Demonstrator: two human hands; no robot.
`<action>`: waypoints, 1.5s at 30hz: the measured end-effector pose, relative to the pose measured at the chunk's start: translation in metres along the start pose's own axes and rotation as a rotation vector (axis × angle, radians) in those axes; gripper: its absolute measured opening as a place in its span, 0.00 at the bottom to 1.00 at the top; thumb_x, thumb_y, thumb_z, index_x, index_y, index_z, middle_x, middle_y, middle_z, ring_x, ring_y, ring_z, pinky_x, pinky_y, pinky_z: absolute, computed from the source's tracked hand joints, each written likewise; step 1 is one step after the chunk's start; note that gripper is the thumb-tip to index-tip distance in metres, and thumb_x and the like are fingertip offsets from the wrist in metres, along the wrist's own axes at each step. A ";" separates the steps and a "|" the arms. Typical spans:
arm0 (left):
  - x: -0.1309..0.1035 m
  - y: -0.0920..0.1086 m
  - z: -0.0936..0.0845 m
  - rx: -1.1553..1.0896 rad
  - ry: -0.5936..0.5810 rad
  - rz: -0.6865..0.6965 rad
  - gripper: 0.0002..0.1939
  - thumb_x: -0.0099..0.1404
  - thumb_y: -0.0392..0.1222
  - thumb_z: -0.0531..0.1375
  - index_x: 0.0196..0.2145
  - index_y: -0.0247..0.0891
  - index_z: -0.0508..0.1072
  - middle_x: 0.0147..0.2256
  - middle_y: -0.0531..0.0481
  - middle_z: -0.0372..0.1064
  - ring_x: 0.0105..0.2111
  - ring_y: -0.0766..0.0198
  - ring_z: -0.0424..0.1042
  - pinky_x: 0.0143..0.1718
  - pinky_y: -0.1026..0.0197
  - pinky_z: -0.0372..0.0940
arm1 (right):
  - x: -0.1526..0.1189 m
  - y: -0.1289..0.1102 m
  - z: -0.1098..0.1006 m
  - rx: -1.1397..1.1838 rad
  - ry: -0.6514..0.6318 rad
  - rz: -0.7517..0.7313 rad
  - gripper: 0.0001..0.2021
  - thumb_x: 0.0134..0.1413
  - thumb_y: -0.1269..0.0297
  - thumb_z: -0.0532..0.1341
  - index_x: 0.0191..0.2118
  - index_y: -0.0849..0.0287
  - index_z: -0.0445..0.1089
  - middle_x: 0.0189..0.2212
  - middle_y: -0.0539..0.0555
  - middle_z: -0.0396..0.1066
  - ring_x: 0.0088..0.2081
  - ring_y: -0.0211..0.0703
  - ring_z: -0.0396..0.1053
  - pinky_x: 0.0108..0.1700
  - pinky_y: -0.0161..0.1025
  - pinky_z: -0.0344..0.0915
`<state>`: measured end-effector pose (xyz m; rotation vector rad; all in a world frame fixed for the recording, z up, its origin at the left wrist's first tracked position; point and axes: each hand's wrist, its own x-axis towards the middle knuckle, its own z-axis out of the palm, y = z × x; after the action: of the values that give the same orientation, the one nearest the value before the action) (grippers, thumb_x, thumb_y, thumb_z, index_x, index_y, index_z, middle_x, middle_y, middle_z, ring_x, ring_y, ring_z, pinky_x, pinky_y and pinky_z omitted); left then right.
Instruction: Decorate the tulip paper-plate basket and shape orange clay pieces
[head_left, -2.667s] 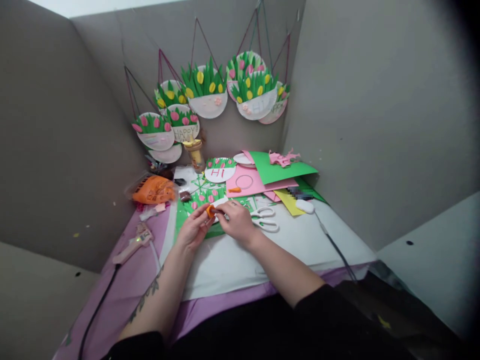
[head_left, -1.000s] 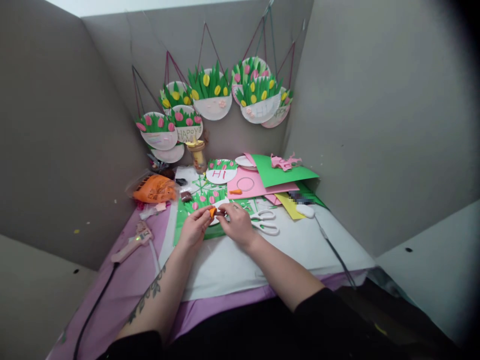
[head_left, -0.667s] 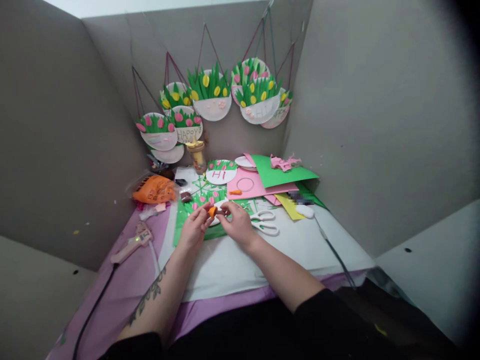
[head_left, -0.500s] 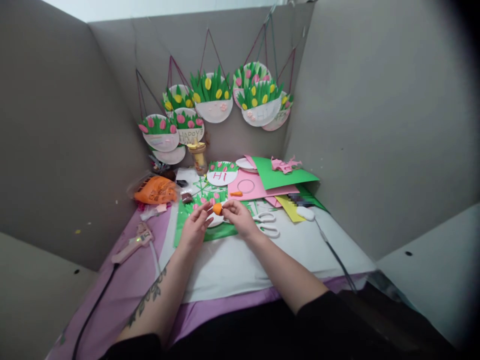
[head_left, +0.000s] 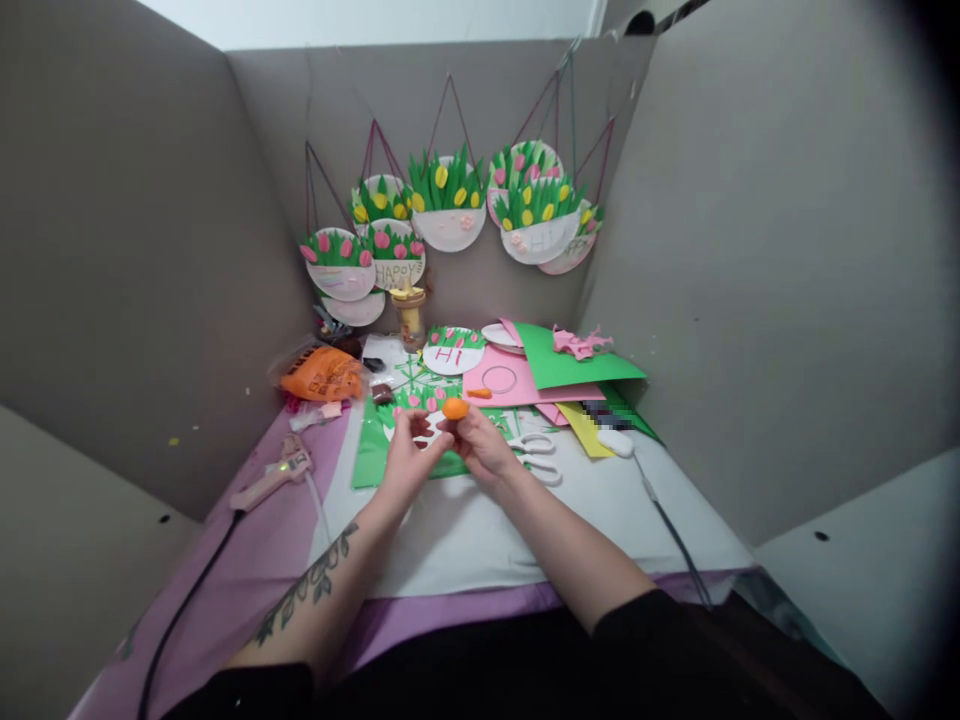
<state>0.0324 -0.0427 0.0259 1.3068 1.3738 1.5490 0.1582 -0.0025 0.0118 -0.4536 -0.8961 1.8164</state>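
A small rounded orange piece (head_left: 454,408), its exact kind unclear, sticks up from the fingertips of my right hand (head_left: 484,445), which pinch its lower end. Close on the left is my left hand (head_left: 414,452), its fingers curved and apart from the thumb, which reaches toward the right fingertips; nothing shows in its grip. Both hands are raised over green paper (head_left: 367,455) and a paper-plate flower craft with pink tulips (head_left: 412,402), partly hidden behind them. White-handled scissors (head_left: 541,470) lie just right of my right hand, blades hidden.
A pink glue gun (head_left: 274,480) rests on the left, its cord trailing forward. An orange bag (head_left: 321,375) sits behind it. Green card (head_left: 559,360), pink paper (head_left: 517,385) and a "Hi" plate (head_left: 452,355) lie at the back. Several plate crafts hang on the grey wall (head_left: 337,90).
The orange piece was between both hands' fingertips; now it points up from the right hand. The left fingers have drawn away from it. The camera view has shifted slightly.
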 end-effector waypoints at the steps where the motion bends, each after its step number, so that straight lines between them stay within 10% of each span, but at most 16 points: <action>1: 0.001 0.003 0.003 0.018 0.022 -0.014 0.22 0.47 0.44 0.68 0.39 0.37 0.68 0.32 0.52 0.66 0.32 0.67 0.66 0.33 0.65 0.62 | 0.001 -0.001 -0.001 0.010 0.012 -0.024 0.22 0.37 0.52 0.70 0.40 0.53 0.67 0.29 0.48 0.74 0.30 0.37 0.70 0.30 0.32 0.62; 9: 0.020 0.015 0.037 -0.271 -0.385 -0.255 0.22 0.52 0.58 0.62 0.22 0.34 0.66 0.19 0.57 0.57 0.18 0.73 0.54 0.20 0.67 0.50 | 0.015 -0.017 -0.021 -0.132 0.121 -0.311 0.26 0.41 0.51 0.68 0.48 0.54 0.67 0.34 0.52 0.74 0.36 0.42 0.72 0.40 0.40 0.67; 19: 0.023 0.001 0.050 -0.713 -0.327 -0.528 0.22 0.42 0.49 0.71 0.23 0.33 0.65 0.19 0.57 0.59 0.17 0.77 0.56 0.18 0.73 0.53 | 0.013 -0.016 -0.019 -0.398 0.189 -0.287 0.35 0.46 0.54 0.65 0.60 0.55 0.58 0.37 0.52 0.72 0.26 0.35 0.65 0.27 0.32 0.63; 31: 0.024 -0.009 0.049 -0.936 -0.243 -0.657 0.12 0.56 0.41 0.65 0.29 0.32 0.66 0.18 0.59 0.57 0.15 0.79 0.56 0.14 0.77 0.52 | 0.012 -0.009 -0.016 -0.425 0.217 -0.226 0.15 0.42 0.54 0.67 0.36 0.56 0.70 0.23 0.47 0.67 0.24 0.36 0.63 0.25 0.33 0.63; 45: 0.027 -0.010 0.046 -0.901 -0.237 -0.660 0.09 0.58 0.40 0.64 0.29 0.32 0.67 0.20 0.57 0.60 0.15 0.79 0.58 0.13 0.77 0.53 | 0.016 -0.009 -0.021 -0.361 0.233 -0.159 0.14 0.40 0.54 0.67 0.31 0.58 0.72 0.22 0.47 0.67 0.25 0.36 0.63 0.24 0.33 0.63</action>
<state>0.0681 -0.0024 0.0199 0.3922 0.6764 1.2334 0.1710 0.0213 0.0066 -0.7814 -1.0669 1.4257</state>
